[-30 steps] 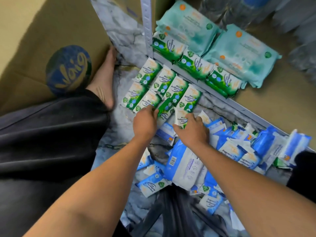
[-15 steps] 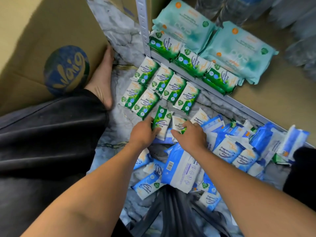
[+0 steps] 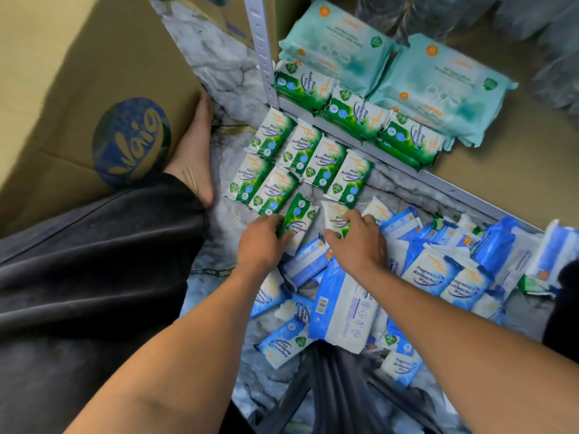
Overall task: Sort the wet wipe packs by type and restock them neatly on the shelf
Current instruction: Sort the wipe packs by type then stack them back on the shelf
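Several small green Pine Antibacterial packs (image 3: 316, 159) lie in two rows on the marble floor before the shelf. My left hand (image 3: 261, 241) grips one more green pack (image 3: 297, 216), tilted, just below those rows. My right hand (image 3: 357, 242) holds another green-and-white pack (image 3: 335, 219) beside it. A loose pile of blue Fragrance Free packs (image 3: 432, 270) spreads under and right of my hands, with a larger blue-white pack (image 3: 341, 311) face down. On the shelf (image 3: 488, 180) sit larger green packs (image 3: 354, 112) and teal packs (image 3: 438, 86).
A cardboard box (image 3: 78, 83) stands at the left, with my bare foot (image 3: 194, 155) and dark-clothed leg against it. The shelf's metal upright (image 3: 261, 48) rises by the green packs. Wrapped water bottles (image 3: 532, 29) sit at the back right. A black bag (image 3: 329, 386) lies below.
My left hand came back from the green rows and took hold of a green pack from the pile. My right hand stayed on its pack. The view shifted slightly.
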The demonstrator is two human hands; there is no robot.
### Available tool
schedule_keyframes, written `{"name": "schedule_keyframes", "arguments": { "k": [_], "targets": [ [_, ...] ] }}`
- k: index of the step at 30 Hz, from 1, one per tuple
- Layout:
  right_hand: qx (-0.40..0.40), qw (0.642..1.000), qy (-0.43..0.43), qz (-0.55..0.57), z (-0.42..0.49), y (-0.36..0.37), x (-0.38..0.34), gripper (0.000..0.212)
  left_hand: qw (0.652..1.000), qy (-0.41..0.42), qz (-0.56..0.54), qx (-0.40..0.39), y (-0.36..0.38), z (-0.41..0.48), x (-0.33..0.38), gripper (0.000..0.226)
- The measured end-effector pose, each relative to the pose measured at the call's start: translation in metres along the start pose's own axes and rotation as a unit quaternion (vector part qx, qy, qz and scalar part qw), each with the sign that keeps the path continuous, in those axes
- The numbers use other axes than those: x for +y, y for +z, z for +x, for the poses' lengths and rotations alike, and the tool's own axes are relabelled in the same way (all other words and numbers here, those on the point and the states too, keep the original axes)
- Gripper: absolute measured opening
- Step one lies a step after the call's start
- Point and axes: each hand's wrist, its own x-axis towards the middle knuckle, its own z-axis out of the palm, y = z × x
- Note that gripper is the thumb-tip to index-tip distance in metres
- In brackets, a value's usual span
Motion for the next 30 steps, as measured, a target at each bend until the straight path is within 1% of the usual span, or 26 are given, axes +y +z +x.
{"name": "schedule_keyframes", "arguments": {
  "k": [3,5,9,13,17,20,21,23,24,25,27,28,30],
  "targets": [
    [0.028,1.0,0.003,0.008,0.003,0.004,0.004,0.044,0.993,0.053,0.102,0.014,0.008,0.006,0.01,0.061],
    [0.033,0.999,0.006,0.006,0.005,0.005,0.008,0.045,0.986,0.057,0.154,0.019,0.014,0.006,0.015,0.074],
    [0.044,0.999,-0.005,0.001,0.004,0.005,0.015,0.047,0.976,0.082,0.204,0.006,0.025,0.003,0.014,0.079],
    [0.057,0.998,-0.02,-0.034,0.0,0.005,0.019,0.047,0.98,0.081,0.182,-0.006,0.024,0.007,0.015,0.067],
    [0.088,0.995,-0.03,-0.041,-0.009,0.003,0.023,0.044,0.978,0.104,0.182,-0.011,0.02,0.013,0.012,0.062],
    [0.125,0.991,-0.034,-0.027,-0.012,0.002,0.031,0.04,0.969,0.158,0.189,-0.003,0.02,0.017,0.012,0.067],
    [0.126,0.991,-0.028,-0.025,-0.012,0.001,0.035,0.04,0.969,0.168,0.183,0.014,0.019,0.018,0.014,0.07],
    [0.118,0.993,-0.013,-0.03,-0.012,-0.002,0.043,0.04,0.976,0.143,0.145,0.076,0.019,0.018,0.016,0.071],
    [0.114,0.993,-0.006,-0.034,-0.012,-0.004,0.048,0.04,0.981,0.116,0.115,0.101,0.02,0.017,0.019,0.065],
    [0.114,0.993,-0.002,-0.037,-0.012,-0.005,0.051,0.04,0.986,0.097,0.086,0.106,0.021,0.016,0.021,0.056],
    [0.116,0.992,-0.001,-0.043,-0.013,-0.007,0.055,0.04,0.993,0.081,0.047,0.075,0.028,0.013,0.027,0.042],
    [0.115,0.992,-0.003,-0.044,-0.013,-0.007,0.055,0.04,0.995,0.072,0.034,0.055,0.032,0.011,0.03,0.042],
    [0.111,0.993,-0.004,-0.043,-0.012,-0.007,0.054,0.04,0.997,0.067,0.023,0.042,0.037,0.007,0.035,0.045]
  ]
}}
